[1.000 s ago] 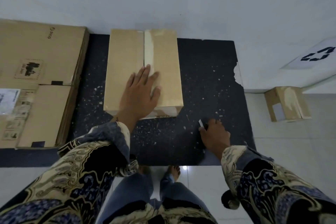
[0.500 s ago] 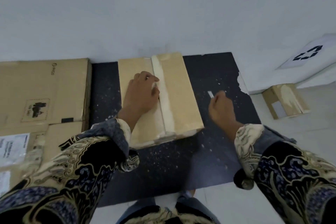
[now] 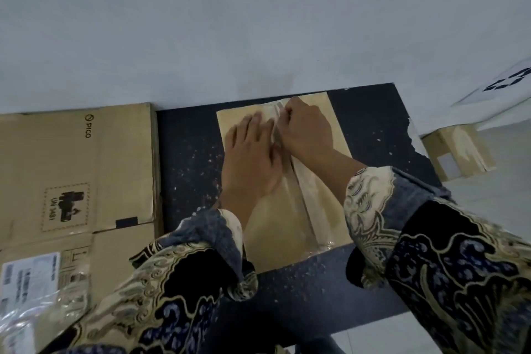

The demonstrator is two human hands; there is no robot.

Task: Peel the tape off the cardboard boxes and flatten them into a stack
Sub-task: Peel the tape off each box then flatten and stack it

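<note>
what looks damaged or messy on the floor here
The black mat has a ragged chunk torn from its right edge, and pale specks are scattered over it. Nothing else stands out; both hands work the box's taped seam.

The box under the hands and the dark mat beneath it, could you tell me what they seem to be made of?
The box looks like matte brown cardboard, with a paler glossy tape strip along its centre seam. The mat looks like black foam or rubber: dull, white-flecked, with a torn right edge.
</note>
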